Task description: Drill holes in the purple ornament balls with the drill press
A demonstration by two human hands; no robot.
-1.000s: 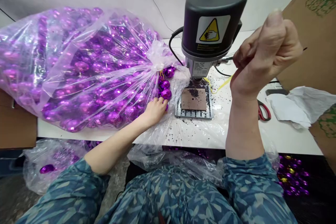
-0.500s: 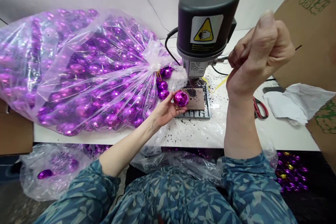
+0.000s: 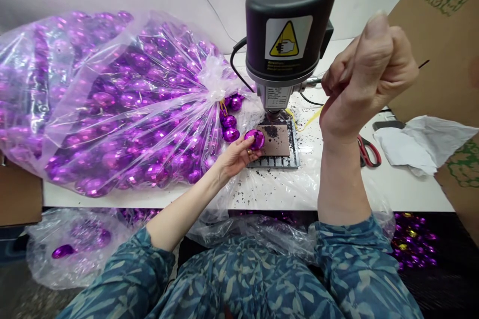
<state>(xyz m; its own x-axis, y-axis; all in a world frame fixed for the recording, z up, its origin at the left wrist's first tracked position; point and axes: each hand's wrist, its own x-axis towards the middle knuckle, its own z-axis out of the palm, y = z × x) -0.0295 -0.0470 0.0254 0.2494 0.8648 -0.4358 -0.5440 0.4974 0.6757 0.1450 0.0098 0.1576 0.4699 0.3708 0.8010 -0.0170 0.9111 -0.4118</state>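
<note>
My left hand [image 3: 237,156] holds a shiny purple faceted ball ornament [image 3: 256,139] between thumb and fingers. The ball is over the left edge of a small wooden board [image 3: 279,145], which lies on the slotted metal base [image 3: 294,161] of a bench drill press [image 3: 290,25]. My right hand [image 3: 370,77], at the right of the machine, is closed around its feed lever [image 3: 313,81]; most of the lever is hidden inside the fist. The chuck sits above the board, and dark shavings lie on the wood.
A large tied plastic bag [image 3: 123,104] of purple balls fills the table's left. Loose balls [image 3: 231,134] rest by its knot. Red-handled scissors [image 3: 368,152], crumpled white paper [image 3: 411,144] and a cardboard box [image 3: 449,60] are at right. Shavings litter the white tabletop [image 3: 404,192].
My left hand has turned the ball slightly, and the thumb now lies over its front. My right hand stays on the lever. The whole view has shifted a little.
</note>
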